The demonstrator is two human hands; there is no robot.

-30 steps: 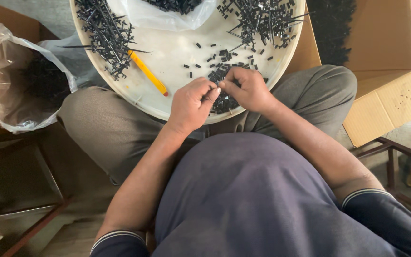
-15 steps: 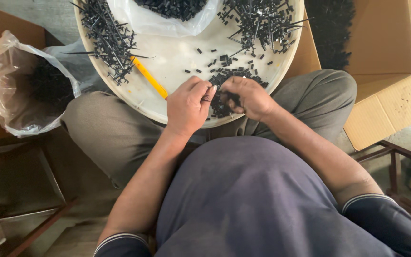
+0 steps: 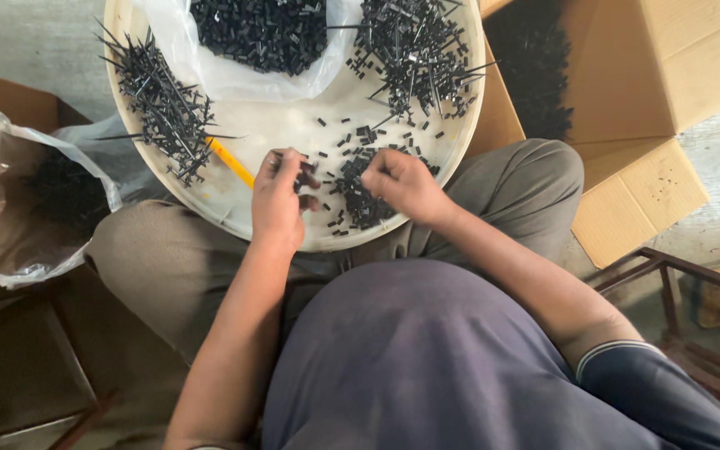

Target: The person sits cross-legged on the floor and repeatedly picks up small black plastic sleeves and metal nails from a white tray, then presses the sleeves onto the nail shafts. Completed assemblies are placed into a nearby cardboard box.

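Note:
A round cream tray (image 3: 235,212) rests on my lap. My left hand (image 3: 278,200) pinches small black parts near the tray's front edge. My right hand (image 3: 404,185) has its fingers closed over a loose heap of small black pieces (image 3: 358,204). A yellow stick (image 3: 228,161) lies just left of my left hand. Piles of thin black pins (image 3: 160,104) lie at the tray's left, and another pin pile (image 3: 414,50) at its far right. A clear bag of black pieces (image 3: 252,33) sits at the tray's far side.
A clear plastic bag (image 3: 18,208) with dark parts sits to the left, beside my knee. An open cardboard box (image 3: 627,108) holding black parts stands at the right. Metal frame bars (image 3: 677,275) are at the lower right, and a dark stool (image 3: 18,367) at the lower left.
The view has shifted so the tray sits lower in view. My hands have drawn slightly apart, the left one moving left with parts pinched in it.

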